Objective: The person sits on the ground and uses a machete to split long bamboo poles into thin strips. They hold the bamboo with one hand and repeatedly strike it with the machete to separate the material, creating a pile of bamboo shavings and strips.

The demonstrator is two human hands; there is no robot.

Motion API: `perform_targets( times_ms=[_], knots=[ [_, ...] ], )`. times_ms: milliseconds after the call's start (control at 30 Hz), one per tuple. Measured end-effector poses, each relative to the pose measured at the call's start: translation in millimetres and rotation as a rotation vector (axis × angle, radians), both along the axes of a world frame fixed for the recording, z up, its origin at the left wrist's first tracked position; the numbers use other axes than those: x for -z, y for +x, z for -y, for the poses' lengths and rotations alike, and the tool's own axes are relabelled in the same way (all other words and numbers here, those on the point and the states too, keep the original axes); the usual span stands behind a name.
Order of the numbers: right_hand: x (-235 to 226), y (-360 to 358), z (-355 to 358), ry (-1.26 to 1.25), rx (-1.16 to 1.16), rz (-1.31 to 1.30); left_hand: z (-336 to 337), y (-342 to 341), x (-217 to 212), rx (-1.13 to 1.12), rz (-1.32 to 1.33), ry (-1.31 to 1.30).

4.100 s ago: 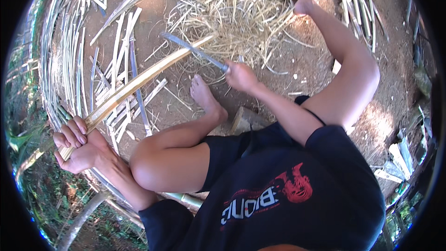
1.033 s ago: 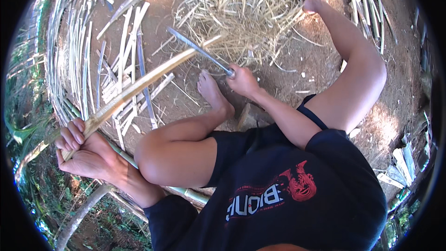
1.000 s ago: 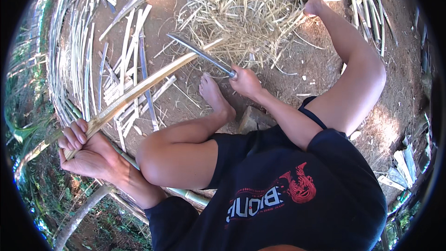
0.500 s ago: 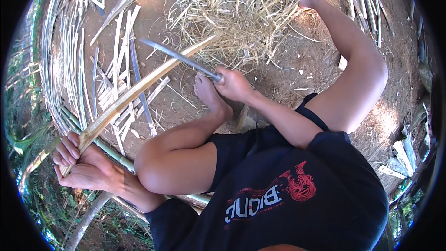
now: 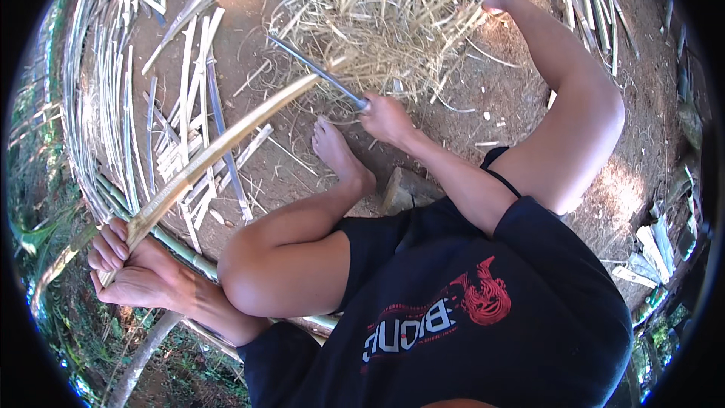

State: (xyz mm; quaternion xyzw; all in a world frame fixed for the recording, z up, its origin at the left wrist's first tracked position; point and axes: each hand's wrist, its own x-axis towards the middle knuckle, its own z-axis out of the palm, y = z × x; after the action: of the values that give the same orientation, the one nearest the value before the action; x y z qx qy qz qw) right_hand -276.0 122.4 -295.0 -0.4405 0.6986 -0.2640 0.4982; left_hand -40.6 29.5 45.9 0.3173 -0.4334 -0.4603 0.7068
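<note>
My left hand [image 5: 132,264] is closed around the near end of a long, pale bamboo strip [image 5: 219,149], at the lower left. The strip runs up and to the right, past my bent left knee, toward the shavings. In my right hand [image 5: 387,117] is the handle of a knife [image 5: 321,73] with a long, narrow blade, pointing up and left. That blade crosses the strip near its far end; whether it lies on it or under it is hard to tell. My fingers hide most of the handle.
A heap of curly shavings [image 5: 377,23] lies ahead of my feet. Split bamboo strips [image 5: 113,106] are spread along the left, with shorter pieces [image 5: 192,128] beside them. More strips [image 5: 593,0] lie at the far right. A wood block [image 5: 408,190] sits between my legs.
My right hand has slid the knife up and to the right along the bamboo strip, toward its far end. My left hand has kept its hold in nearly the same place.
</note>
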Motion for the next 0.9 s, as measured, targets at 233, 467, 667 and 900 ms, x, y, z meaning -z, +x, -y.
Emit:
perform_targets(
  times_ms=[233, 467, 667, 900],
  knots=[
    [66.0, -23.4, 0.3, 0.081, 0.114, -0.120, 5.0, -0.9, -3.2, 0.015, -0.021, 0.021],
    [41.0, 5.2, -4.3, 0.018, 0.108, 0.006, 12.2, 34.5, 4.8, 0.049, -0.046, 0.006],
    [79.1, -19.5, -2.3, 0.132, 0.074, -0.080, 15.8, 30.3, 7.7, 0.048, -0.051, 0.010],
    [86.4, -61.9, -5.5, 0.287, 0.042, -0.092, 10.8, 18.3, 6.9, 0.221, -0.024, -0.038]
  ],
)
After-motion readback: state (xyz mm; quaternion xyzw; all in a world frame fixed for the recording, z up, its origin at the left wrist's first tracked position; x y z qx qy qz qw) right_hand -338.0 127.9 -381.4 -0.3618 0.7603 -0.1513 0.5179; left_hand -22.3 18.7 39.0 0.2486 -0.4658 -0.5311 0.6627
